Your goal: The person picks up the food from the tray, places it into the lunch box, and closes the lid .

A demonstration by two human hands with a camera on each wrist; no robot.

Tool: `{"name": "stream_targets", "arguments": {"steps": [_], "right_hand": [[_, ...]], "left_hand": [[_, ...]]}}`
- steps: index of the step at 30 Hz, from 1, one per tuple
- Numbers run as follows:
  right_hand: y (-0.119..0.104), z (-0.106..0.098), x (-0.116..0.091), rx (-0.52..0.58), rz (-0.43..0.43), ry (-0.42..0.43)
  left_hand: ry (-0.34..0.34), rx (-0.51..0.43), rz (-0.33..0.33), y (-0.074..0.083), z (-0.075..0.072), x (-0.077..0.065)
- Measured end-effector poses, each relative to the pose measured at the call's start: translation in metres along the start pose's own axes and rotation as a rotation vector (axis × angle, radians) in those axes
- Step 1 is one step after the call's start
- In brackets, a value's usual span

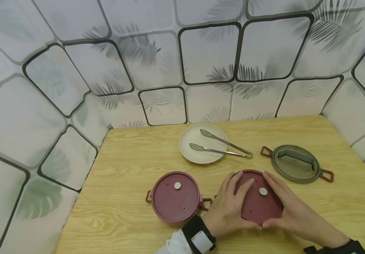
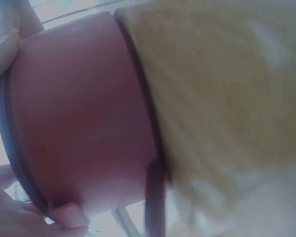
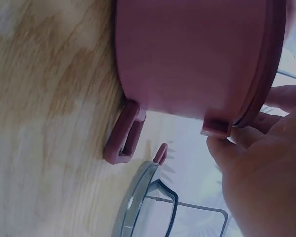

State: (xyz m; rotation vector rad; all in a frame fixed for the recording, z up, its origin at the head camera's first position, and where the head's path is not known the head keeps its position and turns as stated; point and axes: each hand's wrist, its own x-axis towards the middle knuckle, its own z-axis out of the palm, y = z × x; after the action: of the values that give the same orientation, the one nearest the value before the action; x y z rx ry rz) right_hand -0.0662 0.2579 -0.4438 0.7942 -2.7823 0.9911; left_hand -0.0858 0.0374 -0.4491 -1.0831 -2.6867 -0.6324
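A round maroon lid (image 1: 254,206) with a pale button tops the right-hand pot, and both hands grip its rim. My left hand (image 1: 228,208) curls round the left edge, and my right hand (image 1: 288,208) curls round the right. The thumbs almost meet at the near side. In the left wrist view the pot's smooth maroon wall (image 2: 84,113) stands below the lid. My right hand (image 3: 266,168) has its fingers by a small side tab (image 3: 217,129) at the rim in the right wrist view. A loop handle (image 3: 124,133) sticks out low on the pot.
A matching maroon lidded pot (image 1: 176,197) stands left of the left hand, its right handle close to that hand. Behind, metal tongs (image 1: 215,151) lie across a white plate (image 1: 185,150). A glass lid (image 1: 291,173) with two handles lies beyond the right hand. Patterned walls border the wooden table (image 1: 116,197).
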Motion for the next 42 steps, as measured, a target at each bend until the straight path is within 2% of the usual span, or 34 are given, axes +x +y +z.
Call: {"name": "stream_targets", "arguments": {"steps": [4, 9, 13, 16, 19, 24, 29, 34, 37, 39, 42], "right_hand": [[0.000, 0.000, 0.001, -0.031, 0.029, -0.007], [-0.001, 0.005, 0.005, -0.075, 0.082, -0.028], [-0.003, 0.014, 0.008, -0.202, 0.081, 0.003], [-0.003, 0.022, 0.009, -0.302, 0.068, 0.056], [-0.003, 0.027, 0.008, -0.350, 0.076, 0.081], [-0.006, 0.025, 0.008, -0.369, 0.134, 0.042], [-0.008, 0.015, 0.027, -0.380, 0.127, 0.029], [-0.005, 0.022, 0.039, -0.451, 0.082, 0.087], [-0.006, 0.027, 0.039, -0.480, 0.115, 0.119], [-0.006, 0.029, 0.039, -0.488, 0.133, 0.136], [-0.004, 0.030, 0.039, -0.493, 0.139, 0.164]], "left_hand": [[-0.021, 0.006, -0.012, -0.001, 0.003, 0.000], [-0.040, 0.016, -0.091, 0.001, 0.007, -0.001], [-0.063, 0.110, -0.146, 0.006, 0.011, -0.001], [-0.077, 0.200, -0.156, 0.008, 0.014, 0.000], [-0.079, 0.249, -0.159, 0.009, 0.014, 0.001], [-0.097, 0.282, -0.164, 0.010, 0.013, 0.002], [-0.092, 0.315, -0.187, 0.007, 0.012, 0.008], [-0.030, 0.303, -0.166, 0.006, 0.013, 0.008], [-0.021, 0.276, -0.151, 0.006, 0.013, 0.006], [-0.041, 0.220, -0.161, 0.004, 0.011, 0.007], [-0.056, 0.089, -0.226, 0.001, 0.006, 0.011]]}}
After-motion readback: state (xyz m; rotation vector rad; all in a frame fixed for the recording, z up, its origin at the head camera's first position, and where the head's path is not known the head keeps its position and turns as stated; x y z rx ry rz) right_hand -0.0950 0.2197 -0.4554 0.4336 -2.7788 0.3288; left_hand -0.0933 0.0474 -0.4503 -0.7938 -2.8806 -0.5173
